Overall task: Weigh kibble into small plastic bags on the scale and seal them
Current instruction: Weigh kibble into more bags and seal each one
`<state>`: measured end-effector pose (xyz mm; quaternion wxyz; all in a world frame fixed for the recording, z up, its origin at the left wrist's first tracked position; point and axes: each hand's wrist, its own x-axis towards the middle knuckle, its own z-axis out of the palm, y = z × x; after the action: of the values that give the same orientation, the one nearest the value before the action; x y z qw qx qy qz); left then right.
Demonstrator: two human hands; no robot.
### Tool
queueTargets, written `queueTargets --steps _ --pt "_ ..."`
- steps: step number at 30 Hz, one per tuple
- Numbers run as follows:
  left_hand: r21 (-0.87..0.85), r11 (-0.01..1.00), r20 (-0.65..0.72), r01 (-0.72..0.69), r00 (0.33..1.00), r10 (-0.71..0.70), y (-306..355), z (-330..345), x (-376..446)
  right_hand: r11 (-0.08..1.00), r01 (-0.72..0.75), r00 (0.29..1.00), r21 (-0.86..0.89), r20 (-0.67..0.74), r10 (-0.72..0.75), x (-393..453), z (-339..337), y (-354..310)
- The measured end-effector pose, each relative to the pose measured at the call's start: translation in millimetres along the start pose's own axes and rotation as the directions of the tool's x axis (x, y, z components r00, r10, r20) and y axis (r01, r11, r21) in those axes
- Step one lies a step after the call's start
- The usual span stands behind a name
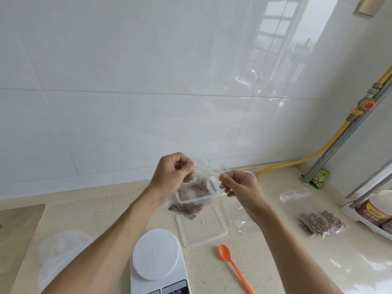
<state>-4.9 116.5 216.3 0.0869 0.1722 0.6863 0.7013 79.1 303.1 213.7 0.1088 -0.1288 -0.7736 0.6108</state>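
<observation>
hands raised above the worktop (pixel 275 262): left hand (pixel 171 172) and right hand (pixel 241 187) each pinch, fingers curled, one top corner of a clear kibble bag (pixel 186 205) hanging over the container (pixel 194 190), behind the scale (pixel 158 264).

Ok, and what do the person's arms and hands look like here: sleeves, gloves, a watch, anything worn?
Both forearms are bare as far as the frame shows, with no sleeve edge in view. The left hand and right hand wear no gloves. No watch, bracelet or ring is visible on either.
</observation>
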Motion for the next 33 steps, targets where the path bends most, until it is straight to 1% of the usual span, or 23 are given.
queueTargets --steps 2,4,7,9,11,13,14,17,18,20,22,23,25,27,29,30,33 --pt "0.000 1.000 0.032 0.029 0.999 -0.029 -2 3 4 0.999 0.009 1.000 -0.034 -0.005 -0.010 4 -6 4" --pt "0.017 0.998 0.094 0.062 0.994 -0.063 -3 10 8 0.994 0.035 0.999 -0.104 -0.027 -0.038 10 -12 7" --pt "0.107 0.993 0.176 0.057 0.982 -0.075 -5 27 16 0.987 0.043 0.996 -0.157 -0.067 -0.054 19 -25 16" --pt "0.120 0.992 0.166 0.048 0.984 -0.068 -7 46 23 0.993 0.042 0.994 -0.112 -0.095 -0.052 23 -37 24" --pt "0.123 0.991 0.134 0.049 0.989 -0.066 -12 69 32 1.000 0.025 0.993 -0.004 -0.117 -0.025 25 -52 34" --pt "0.092 0.993 0.115 0.069 0.990 -0.079 -20 98 42 0.997 -0.023 0.996 0.079 -0.084 0.030 28 -75 50" --pt "0.060 0.994 0.106 0.087 0.990 -0.093 -25 115 46 0.994 -0.052 0.998 0.094 -0.036 0.056 29 -89 61" --pt "-0.026 0.991 0.065 0.134 0.989 -0.132 -39 174 62 0.986 -0.151 0.984 0.066 0.108 0.143 35 -136 103" --pt "-0.059 0.986 0.056 0.154 0.987 -0.151 -45 196 69 0.980 -0.188 0.976 0.058 0.124 0.180 37 -154 120" --pt "-0.120 0.970 0.045 0.209 0.978 -0.206 -59 241 82 0.966 -0.253 0.963 0.048 0.108 0.247 37 -194 152" --pt "-0.100 0.964 0.054 0.247 0.969 -0.242 -75 285 94 0.957 -0.290 0.956 0.020 0.063 0.288 35 -235 179" --pt "-0.052 0.965 0.062 0.255 0.966 -0.252 -85 306 99 0.950 -0.312 0.950 0.021 0.037 0.311 32 -256 189" --pt "0.068 0.963 0.076 0.260 0.961 -0.265 -104 345 111 0.927 -0.373 0.925 0.035 -0.061 0.375 31 -298 210" --pt "0.184 0.947 0.093 0.262 0.955 -0.282 -123 380 125 0.908 -0.419 0.885 0.006 -0.220 0.410 35 -341 226" --pt "0.339 0.912 0.120 0.230 0.951 -0.285 -141 411 141 0.874 -0.481 0.827 -0.062 -0.363 0.430 43 -380 240" --pt "0.406 0.889 0.127 0.212 0.950 -0.285 -150 426 149 0.855 -0.512 0.799 -0.083 -0.410 0.439 48 -396 245" --pt "0.533 0.826 0.114 0.183 0.952 -0.284 -173 464 167 0.837 -0.534 0.760 -0.122 -0.503 0.412 65 -431 260"
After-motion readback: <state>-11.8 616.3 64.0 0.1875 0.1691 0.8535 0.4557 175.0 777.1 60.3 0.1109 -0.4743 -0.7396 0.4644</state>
